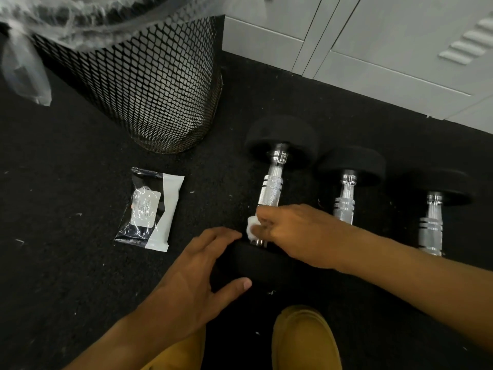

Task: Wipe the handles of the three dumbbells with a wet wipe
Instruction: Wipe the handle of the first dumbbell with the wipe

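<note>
Three dumbbells with black heads and chrome handles lie side by side on the dark floor: the left dumbbell (270, 188), the middle dumbbell (345, 201) and the right dumbbell (430, 228). My right hand (296, 233) is closed around a bunched white wet wipe (251, 227), pressed to the near end of the left dumbbell's handle. My left hand (197, 271) rests on that dumbbell's near black head (256, 263), with thumb and fingers spread around it. My right forearm hides the near ends of the middle and right dumbbells.
A wet wipe pack (149, 209) lies on the floor to the left of the dumbbells. A black mesh waste bin (160, 84) with a clear liner stands behind it. Grey lockers (373, 44) run along the back right. My tan shoe (304, 340) is near the bottom.
</note>
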